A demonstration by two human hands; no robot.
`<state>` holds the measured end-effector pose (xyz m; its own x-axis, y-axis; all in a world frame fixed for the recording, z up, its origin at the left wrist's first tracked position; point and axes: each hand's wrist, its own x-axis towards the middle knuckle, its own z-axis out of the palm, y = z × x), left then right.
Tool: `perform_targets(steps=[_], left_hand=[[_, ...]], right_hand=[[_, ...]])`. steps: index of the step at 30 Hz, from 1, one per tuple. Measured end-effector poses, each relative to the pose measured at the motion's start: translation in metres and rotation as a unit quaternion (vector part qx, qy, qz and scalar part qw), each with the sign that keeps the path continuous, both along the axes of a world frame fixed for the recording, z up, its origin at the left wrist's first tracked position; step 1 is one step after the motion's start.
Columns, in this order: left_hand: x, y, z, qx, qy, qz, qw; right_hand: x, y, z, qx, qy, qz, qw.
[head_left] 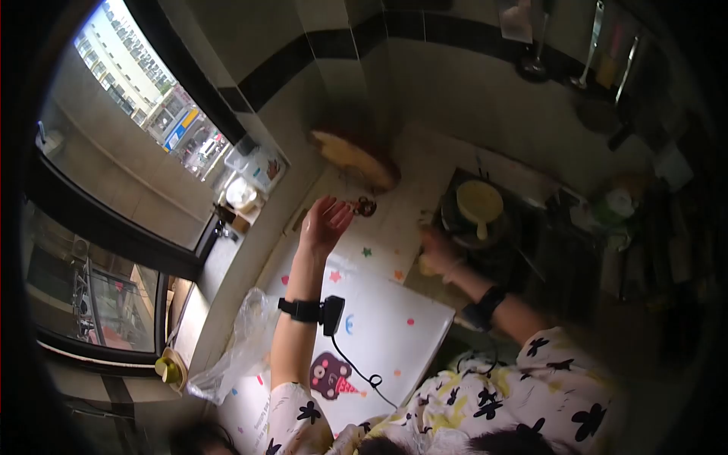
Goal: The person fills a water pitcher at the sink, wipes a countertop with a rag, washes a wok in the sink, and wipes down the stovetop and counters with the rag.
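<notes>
My left hand (327, 225) is raised over the back of the white patterned counter cover (379, 318). Its fingers are loosely extended, and I see nothing held in it. A round wooden board (355, 158) leans against the wall just beyond that hand. My right hand (438, 252) is beside the left edge of the dark stove (500, 265). It is blurred and dim, with a pale yellowish patch at its lower side, so its grip is unclear. On the stove, a pale yellow round piece with a short handle (479, 203) rests over a dark pot (453, 220).
A crumpled clear plastic bag (246, 341) lies at the counter's left edge. Left of it are the window (129, 152) and a sill with a clear plastic container (262, 167). Ladles and other utensils (535, 64) hang on the back wall. A black cable (371, 379) runs from my left wrist.
</notes>
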<state>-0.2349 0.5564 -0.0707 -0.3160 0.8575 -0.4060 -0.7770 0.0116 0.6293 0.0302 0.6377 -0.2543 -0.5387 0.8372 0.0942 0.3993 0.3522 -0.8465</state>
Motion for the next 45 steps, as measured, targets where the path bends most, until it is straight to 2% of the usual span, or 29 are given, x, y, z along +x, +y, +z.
perform_targets(steps=[2,3,4,5,6,8,10,11,13,14,16,20,22,23,25,27,29,31,33,36,38,41,45], left_hand=[[-0.034,0.057,-0.056,-0.008,0.021,0.012,1.0],[-0.047,0.082,-0.071,-0.024,0.039,0.022,0.999],[-0.04,0.096,-0.069,-0.063,0.057,0.047,0.995],[-0.049,0.116,-0.09,-0.075,0.042,0.037,0.996],[-0.046,0.129,-0.094,-0.1,0.056,0.051,0.992],[-0.036,0.154,-0.1,-0.139,0.073,0.06,0.986],[-0.034,0.168,-0.113,-0.085,0.023,0.035,0.996],[-0.037,0.172,-0.122,-0.096,0.022,0.032,0.995],[-0.04,0.187,-0.139,-0.1,0.102,0.013,0.99],[-0.041,0.19,-0.145,-0.106,0.101,0.009,0.989],[-0.042,0.193,-0.155,-0.043,0.112,0.043,0.992],[-0.032,0.202,-0.138,-0.086,0.076,0.112,0.987],[-0.038,0.199,-0.141,-0.103,0.054,0.149,0.982],[-0.047,0.195,-0.158,-0.104,0.055,0.152,0.981],[-0.054,0.162,-0.165,-0.065,0.076,0.131,0.986],[-0.056,0.111,-0.15,-0.019,0.099,0.107,0.989],[-0.06,0.054,-0.126,0.014,0.121,0.092,0.988],[-0.065,0.003,-0.102,0.04,0.141,0.083,0.986],[-0.068,-0.037,-0.085,0.065,0.16,0.076,0.982],[-0.073,-0.072,-0.068,0.088,0.181,0.066,0.977],[-0.075,-0.077,-0.068,0.083,0.179,0.07,0.978],[-0.078,-0.069,-0.077,0.071,0.161,0.07,0.982],[-0.084,-0.033,-0.095,0.068,0.124,0.063,0.988]], right_hand=[[-0.044,-0.004,-0.016,0.085,-0.065,0.089,0.99],[-0.063,-0.003,-0.044,0.134,-0.156,0.15,0.967],[-0.074,-0.022,-0.059,0.193,-0.187,0.131,0.954],[-0.084,-0.029,-0.072,0.249,-0.218,0.111,0.937],[-0.088,-0.024,-0.064,0.247,-0.212,0.107,0.939],[-0.084,-0.032,-0.025,0.166,-0.278,0.142,0.935],[-0.078,-0.028,-0.023,0.173,-0.259,0.151,0.938],[-0.075,-0.027,-0.021,0.193,-0.246,0.157,0.937],[-0.076,-0.02,-0.014,0.183,-0.252,0.169,0.935],[-0.077,-0.02,-0.013,0.183,-0.258,0.181,0.931],[-0.081,-0.018,-0.012,0.188,-0.237,0.174,0.937],[-0.087,-0.011,-0.014,0.223,-0.201,0.174,0.938],[-0.095,-0.006,-0.018,0.218,-0.207,0.188,0.935],[-0.101,-0.002,-0.02,0.216,-0.214,0.199,0.932],[-0.125,0.011,-0.026,0.22,-0.195,0.193,0.936],[-0.155,0.031,-0.029,0.223,-0.179,0.186,0.94],[-0.193,0.06,-0.024,0.272,-0.263,0.173,0.91],[-0.221,0.089,-0.03,0.258,-0.173,0.135,0.941],[-0.273,0.123,-0.041,0.195,-0.208,0.105,0.953],[-0.317,0.173,-0.046,0.179,-0.266,0.083,0.944],[-0.335,0.198,-0.051,0.165,-0.281,0.026,0.945],[-0.329,0.206,-0.054,0.126,-0.28,0.002,0.952],[-0.266,0.197,-0.057,0.106,-0.341,-0.083,0.93]])
